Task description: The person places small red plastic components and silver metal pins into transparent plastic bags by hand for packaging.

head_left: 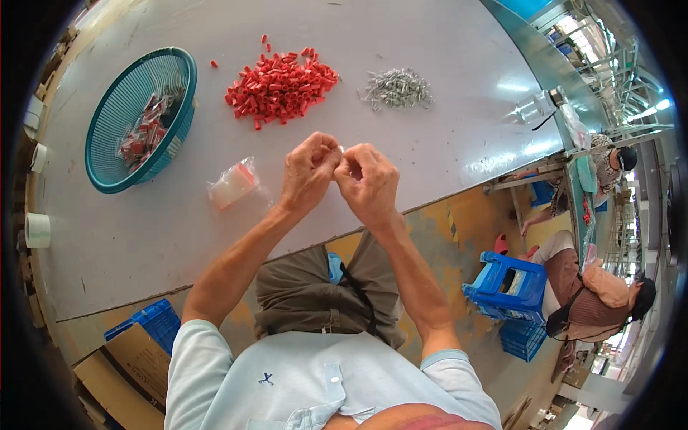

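The left hand and right hand meet, fingers curled inward — around what, I cannot tell — while the grey worktop bears a crinkled, clear, red-edged bag to their left, then, farther, heaped short, hollow red tubes and small silvery metal pieces.

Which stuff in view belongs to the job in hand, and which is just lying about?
Likely in the job:
left hand and right hand, grip mostly hidden
red tubes, piled
silver metal pieces, piled
clear plastic bagging
teal basket with bagged red pieces

Likely just lying about:
clear container, table's right end
tape roll, far left
cardboard, lower left
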`<state>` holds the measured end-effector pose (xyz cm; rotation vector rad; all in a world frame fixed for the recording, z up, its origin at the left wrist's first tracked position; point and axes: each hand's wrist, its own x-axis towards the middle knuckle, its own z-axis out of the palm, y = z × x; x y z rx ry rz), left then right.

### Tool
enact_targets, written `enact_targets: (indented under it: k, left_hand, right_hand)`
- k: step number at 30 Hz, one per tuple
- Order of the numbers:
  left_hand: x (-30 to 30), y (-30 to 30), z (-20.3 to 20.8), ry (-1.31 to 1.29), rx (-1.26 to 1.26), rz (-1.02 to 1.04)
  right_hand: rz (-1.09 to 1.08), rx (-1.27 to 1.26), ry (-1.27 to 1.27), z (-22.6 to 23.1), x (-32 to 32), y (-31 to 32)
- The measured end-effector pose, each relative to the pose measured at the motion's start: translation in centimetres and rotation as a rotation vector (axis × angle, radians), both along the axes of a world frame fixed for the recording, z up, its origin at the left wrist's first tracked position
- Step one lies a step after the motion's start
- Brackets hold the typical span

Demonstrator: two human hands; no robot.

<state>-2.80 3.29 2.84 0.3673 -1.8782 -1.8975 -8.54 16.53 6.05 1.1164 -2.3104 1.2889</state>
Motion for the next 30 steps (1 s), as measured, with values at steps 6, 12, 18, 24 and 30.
enact_targets:
  k: [6, 12, 18, 24, 30]
  left_hand:
    - [-0.6, 0.0, -0.9, -0.02, 0.077, -0.016]
    - [-0.8, -1.7, 0.7, -0.017, 0.056, -0.031]
    - [-2.5, -1.5, -1.8, 0.026, -0.066, 0.024]
    - [-1.3, -1.4, -0.3, -0.032, -0.054, 0.003]
    - [-1.6, -1.4, -1.0, -0.027, -0.028, 0.006]
  right_hand:
    - [0.065, -0.008, -0.102, -0.6, -0.7, 1.1]
    - [-0.033, 0.149, 0.051, 0.1, -10.2, 4.3]
    - [0.088, 0.343, 0.032, -1.3, -17.7, 3.1]
    - [0.115, 0.478, -0.069, -1.0, -18.6, 0.9]
    - [0.166, 0.679, 0.004, 0.2, -18.9, -0.1]
